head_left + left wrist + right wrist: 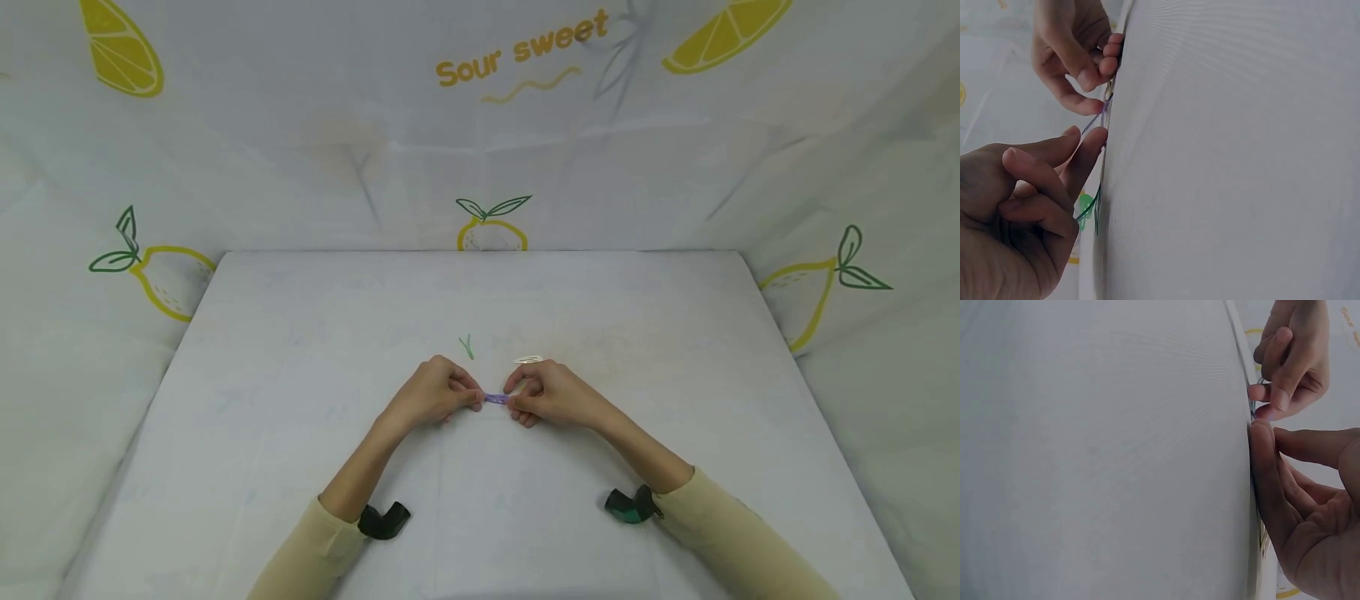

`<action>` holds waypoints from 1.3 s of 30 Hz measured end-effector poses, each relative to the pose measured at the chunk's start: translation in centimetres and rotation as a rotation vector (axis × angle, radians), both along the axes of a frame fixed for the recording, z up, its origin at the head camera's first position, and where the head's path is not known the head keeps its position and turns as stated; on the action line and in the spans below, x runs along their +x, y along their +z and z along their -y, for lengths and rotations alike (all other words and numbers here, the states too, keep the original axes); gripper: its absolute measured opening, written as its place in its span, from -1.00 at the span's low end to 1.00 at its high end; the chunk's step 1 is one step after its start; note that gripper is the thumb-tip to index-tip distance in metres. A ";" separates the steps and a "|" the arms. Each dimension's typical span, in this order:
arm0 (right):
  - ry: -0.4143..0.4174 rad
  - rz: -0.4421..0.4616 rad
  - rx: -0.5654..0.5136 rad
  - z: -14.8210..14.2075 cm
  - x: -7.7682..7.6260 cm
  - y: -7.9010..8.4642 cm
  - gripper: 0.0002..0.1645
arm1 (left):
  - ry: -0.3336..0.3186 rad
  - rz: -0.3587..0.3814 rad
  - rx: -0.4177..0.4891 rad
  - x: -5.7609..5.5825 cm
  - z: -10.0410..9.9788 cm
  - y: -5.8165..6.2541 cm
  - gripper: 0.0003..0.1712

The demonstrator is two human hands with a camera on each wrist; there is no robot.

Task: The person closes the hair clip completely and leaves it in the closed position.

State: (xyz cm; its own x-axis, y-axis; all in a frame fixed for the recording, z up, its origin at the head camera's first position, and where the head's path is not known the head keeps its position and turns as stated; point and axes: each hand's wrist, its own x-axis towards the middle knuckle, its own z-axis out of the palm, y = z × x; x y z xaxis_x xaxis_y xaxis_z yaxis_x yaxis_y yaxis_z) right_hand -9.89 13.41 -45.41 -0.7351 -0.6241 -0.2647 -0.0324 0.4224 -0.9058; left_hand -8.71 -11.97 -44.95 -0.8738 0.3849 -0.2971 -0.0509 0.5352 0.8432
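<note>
"Two hands on one part: confirm the grip."

"Confirmed. The left hand [438, 393] pinches one end of the purple clip [497, 399] between thumb and forefinger. The right hand [557, 396] pinches the other end likewise. The clip spans the short gap between them, low over the white tabletop [498, 508]; whether it touches the surface cannot be told."

"State the clip's condition."

"In the left wrist view its strips look slightly spread. Fingertips cover the ends, so the snap position cannot be verified."

"List the fault conditions."

"First, slippage: little of the narrow strip appears available to each pinch, so an uneven pull could free one end. Second, sudden snap: bending past the balance point could flip the strips and nip a fingertip. Third, distortion: excess twist between the hands could bend the metal, if metal it is."

"Nearby parts?"

"Green clip [467, 347], spread in a Y, just beyond the left hand. Pale clip [528, 359], just beyond the right hand's knuckles; a careless lift of that hand could knock it aside."
</note>
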 end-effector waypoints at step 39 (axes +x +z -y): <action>-0.024 0.076 0.060 1.0 -0.1 -0.1 -0.86 | 0.019 0.026 0.058 0.6 -0.2 -0.8 -0.82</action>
State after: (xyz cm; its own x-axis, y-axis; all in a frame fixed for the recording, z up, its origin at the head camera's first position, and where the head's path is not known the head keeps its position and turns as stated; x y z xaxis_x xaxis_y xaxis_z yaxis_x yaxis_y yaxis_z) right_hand -10.02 12.40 -45.48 -0.7259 -0.5880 -0.3569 0.0462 0.4761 -0.8782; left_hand -8.13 -11.80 -45.74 -0.8732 0.3859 -0.2976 -0.0829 0.4840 0.8711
